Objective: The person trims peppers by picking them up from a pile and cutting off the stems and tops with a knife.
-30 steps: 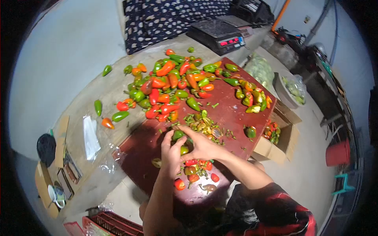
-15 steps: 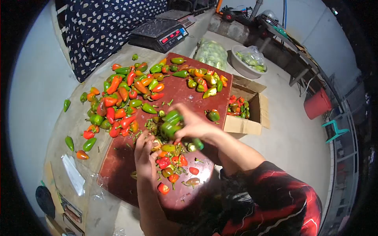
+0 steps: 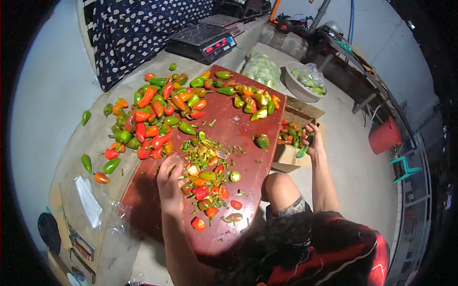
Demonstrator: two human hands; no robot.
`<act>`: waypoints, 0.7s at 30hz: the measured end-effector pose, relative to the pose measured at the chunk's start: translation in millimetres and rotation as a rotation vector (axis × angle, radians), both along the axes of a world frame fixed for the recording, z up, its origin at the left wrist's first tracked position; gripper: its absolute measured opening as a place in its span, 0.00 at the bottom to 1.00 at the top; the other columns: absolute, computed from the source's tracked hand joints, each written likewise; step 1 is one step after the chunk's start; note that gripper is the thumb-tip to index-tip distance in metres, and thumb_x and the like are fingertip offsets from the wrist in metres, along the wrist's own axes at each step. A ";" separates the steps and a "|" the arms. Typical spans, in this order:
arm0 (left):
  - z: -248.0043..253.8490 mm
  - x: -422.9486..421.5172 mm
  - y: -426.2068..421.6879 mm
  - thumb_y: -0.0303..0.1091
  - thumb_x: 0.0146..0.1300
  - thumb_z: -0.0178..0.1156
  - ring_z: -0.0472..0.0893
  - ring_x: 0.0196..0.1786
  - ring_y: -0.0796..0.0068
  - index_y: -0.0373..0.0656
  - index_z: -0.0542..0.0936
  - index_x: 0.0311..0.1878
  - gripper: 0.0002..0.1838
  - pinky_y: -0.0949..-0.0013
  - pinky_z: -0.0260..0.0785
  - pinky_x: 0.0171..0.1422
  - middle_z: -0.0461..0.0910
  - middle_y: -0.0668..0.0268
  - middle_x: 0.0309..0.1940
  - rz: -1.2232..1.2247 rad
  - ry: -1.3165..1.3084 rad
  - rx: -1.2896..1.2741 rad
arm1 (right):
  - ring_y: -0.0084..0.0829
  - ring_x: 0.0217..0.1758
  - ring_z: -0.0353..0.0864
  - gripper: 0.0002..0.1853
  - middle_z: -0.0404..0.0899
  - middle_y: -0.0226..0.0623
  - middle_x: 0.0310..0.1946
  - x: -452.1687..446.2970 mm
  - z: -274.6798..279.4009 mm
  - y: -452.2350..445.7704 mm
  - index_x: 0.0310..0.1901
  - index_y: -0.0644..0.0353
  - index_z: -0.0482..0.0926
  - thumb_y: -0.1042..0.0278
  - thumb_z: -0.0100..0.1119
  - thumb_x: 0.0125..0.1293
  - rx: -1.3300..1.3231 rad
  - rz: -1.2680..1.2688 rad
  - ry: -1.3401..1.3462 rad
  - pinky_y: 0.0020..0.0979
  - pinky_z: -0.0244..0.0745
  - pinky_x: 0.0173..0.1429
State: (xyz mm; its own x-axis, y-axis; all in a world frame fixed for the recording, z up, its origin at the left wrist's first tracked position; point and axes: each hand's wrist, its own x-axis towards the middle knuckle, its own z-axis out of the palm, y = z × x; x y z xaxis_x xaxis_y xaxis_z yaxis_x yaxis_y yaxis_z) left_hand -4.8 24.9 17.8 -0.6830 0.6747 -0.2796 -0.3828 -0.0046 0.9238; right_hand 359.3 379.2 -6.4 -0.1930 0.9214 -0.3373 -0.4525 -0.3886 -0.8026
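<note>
Fingers (image 3: 310, 127) partly curled, right hand (image 3: 315, 141) holds a green object (image 3: 302, 151).

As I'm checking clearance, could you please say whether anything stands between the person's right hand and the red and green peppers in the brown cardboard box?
Nothing visible does: the right hand appears over the right side of the open box, and many peppers show inside.

Pepper pile (image 3: 141, 115) partly on tabletop (image 3: 231, 131), cardboard box (image 3: 289, 156) at right, scale (image 3: 202, 44) behind pile
</note>
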 end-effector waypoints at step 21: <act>-7.0 -5.4 -7.6 0.35 0.69 0.63 0.80 0.49 0.78 0.42 0.81 0.54 0.13 0.71 0.72 0.46 0.83 0.68 0.48 -0.003 0.066 0.012 | 0.54 0.52 0.82 0.20 0.83 0.55 0.46 -377.0 -33.2 -67.7 0.46 0.62 0.82 0.64 0.74 0.53 1.106 0.609 -1.269 0.48 0.77 0.56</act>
State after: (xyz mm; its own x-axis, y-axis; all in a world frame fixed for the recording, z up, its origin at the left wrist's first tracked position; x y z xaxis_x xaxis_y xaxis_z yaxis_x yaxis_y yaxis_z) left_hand -10.1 17.3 10.8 -0.6977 0.6798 -0.2262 -0.3214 -0.0148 0.9468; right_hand -17.7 311.6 -39.6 -0.6977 0.7048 0.1281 0.5744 0.6573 -0.4878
